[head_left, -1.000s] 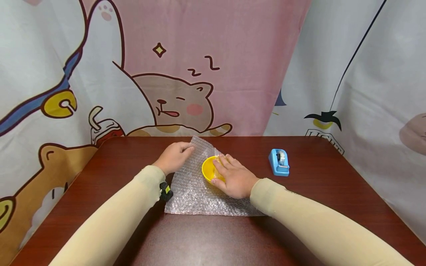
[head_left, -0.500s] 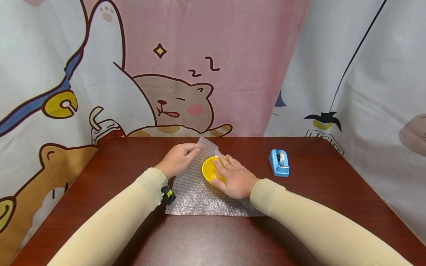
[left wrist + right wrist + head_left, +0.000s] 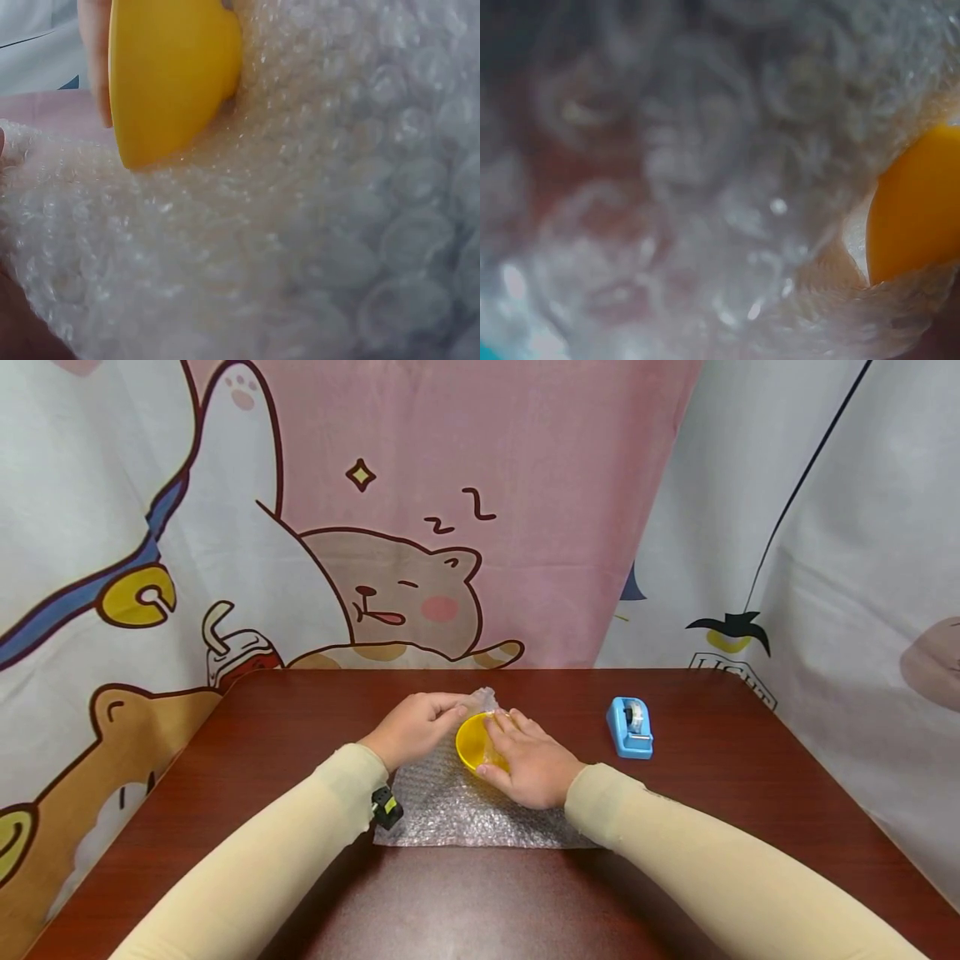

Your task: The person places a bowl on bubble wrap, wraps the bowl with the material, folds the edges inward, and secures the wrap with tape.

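A yellow bowl (image 3: 472, 742) sits on a sheet of bubble wrap (image 3: 480, 820), its inside partly showing in the head view. My right hand (image 3: 531, 764) lies across the bowl's right side with straight fingers, pressing a fold of the wrap over its rim. At the bowl's upper left, my left hand (image 3: 420, 727) pinches the far left part of the wrap and holds it raised near the rim. The left wrist view shows the outside of the bowl (image 3: 176, 75) against the bubbles. Wrap (image 3: 705, 172) fills most of the right wrist view.
A blue tape dispenser (image 3: 630, 728) with a roll of clear tape stands to the right of my right hand on the dark red-brown table (image 3: 480, 902). Behind the table's far edge hangs a curtain (image 3: 570, 527) with cartoon animals.
My left hand has moved right toward the bowl, bringing the wrap's far left edge with it and folding it inward. My right hand and the bowl stay in place.
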`<control>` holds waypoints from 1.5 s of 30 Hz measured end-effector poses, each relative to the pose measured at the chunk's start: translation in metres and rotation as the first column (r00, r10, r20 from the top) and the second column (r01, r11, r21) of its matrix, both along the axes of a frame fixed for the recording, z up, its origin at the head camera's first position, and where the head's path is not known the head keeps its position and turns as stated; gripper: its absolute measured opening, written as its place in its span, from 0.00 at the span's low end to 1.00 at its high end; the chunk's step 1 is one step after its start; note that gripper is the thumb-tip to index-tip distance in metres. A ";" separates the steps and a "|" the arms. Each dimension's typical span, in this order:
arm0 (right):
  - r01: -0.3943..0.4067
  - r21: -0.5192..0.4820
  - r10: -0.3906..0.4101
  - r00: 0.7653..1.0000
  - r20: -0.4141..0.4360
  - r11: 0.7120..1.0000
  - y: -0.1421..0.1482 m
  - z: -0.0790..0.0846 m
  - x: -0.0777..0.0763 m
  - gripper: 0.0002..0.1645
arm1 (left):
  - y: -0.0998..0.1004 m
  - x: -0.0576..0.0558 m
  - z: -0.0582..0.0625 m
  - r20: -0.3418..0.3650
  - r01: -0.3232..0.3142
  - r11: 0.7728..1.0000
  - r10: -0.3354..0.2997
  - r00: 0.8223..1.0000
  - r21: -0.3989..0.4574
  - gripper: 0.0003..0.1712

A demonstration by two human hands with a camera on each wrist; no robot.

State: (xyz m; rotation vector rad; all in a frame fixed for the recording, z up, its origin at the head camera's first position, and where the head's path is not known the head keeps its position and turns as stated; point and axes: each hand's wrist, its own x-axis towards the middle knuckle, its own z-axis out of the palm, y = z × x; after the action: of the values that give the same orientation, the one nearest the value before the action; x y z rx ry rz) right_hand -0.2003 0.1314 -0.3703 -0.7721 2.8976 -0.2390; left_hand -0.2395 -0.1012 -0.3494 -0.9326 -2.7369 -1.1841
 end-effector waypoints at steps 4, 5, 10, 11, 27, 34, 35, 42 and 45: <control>0.048 -0.062 -0.047 0.999 0.026 0.997 0.001 -0.002 -0.001 0.59 | 0.002 0.001 -0.002 0.024 0.002 1.000 -0.002 1.000 -0.006 0.21; 0.061 -0.076 -0.059 0.998 0.037 0.995 0.001 -0.002 -0.002 0.61 | 0.002 0.002 -0.002 0.034 0.003 1.000 -0.002 0.999 -0.008 0.21; 0.088 -0.142 -0.078 0.994 0.078 0.986 0.002 -0.003 -0.002 0.66 | 0.005 0.004 -0.005 0.058 0.022 0.999 -0.020 0.998 -0.027 0.22; 0.091 -0.153 -0.079 0.993 0.084 0.984 0.002 -0.003 -0.003 0.67 | 0.005 0.004 -0.005 0.060 0.027 0.999 -0.025 0.998 -0.031 0.22; 0.086 -0.299 -0.058 0.993 0.100 0.950 0.005 -0.003 -0.003 0.72 | 0.012 0.010 -0.012 -0.007 0.118 0.967 -0.122 0.992 -0.227 0.23; 0.095 -0.323 -0.065 0.992 0.104 0.942 0.006 -0.003 -0.002 0.72 | 0.013 0.013 -0.012 0.009 0.152 0.950 -0.156 0.988 -0.274 0.29; 0.096 -0.325 -0.066 0.993 0.103 0.941 0.006 -0.003 -0.002 0.72 | 0.013 0.013 -0.012 0.009 0.154 0.948 -0.157 0.987 -0.279 0.29; 0.086 -0.337 -0.061 0.995 0.084 0.938 0.007 -0.006 -0.004 0.72 | 0.019 0.009 -0.014 0.015 0.144 0.923 -0.148 0.989 -0.356 0.26; 0.081 -0.337 -0.058 0.995 0.079 0.938 0.007 -0.007 -0.005 0.72 | 0.021 0.008 -0.015 0.044 0.136 0.924 -0.129 0.991 -0.359 0.31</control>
State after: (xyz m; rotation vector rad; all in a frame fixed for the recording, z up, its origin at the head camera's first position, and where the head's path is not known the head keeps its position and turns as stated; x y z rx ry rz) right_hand -0.2053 0.1388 -0.3777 -0.6899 2.8569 -0.7758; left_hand -0.2314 -0.0800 -0.3640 -1.1587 -3.0104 -0.7105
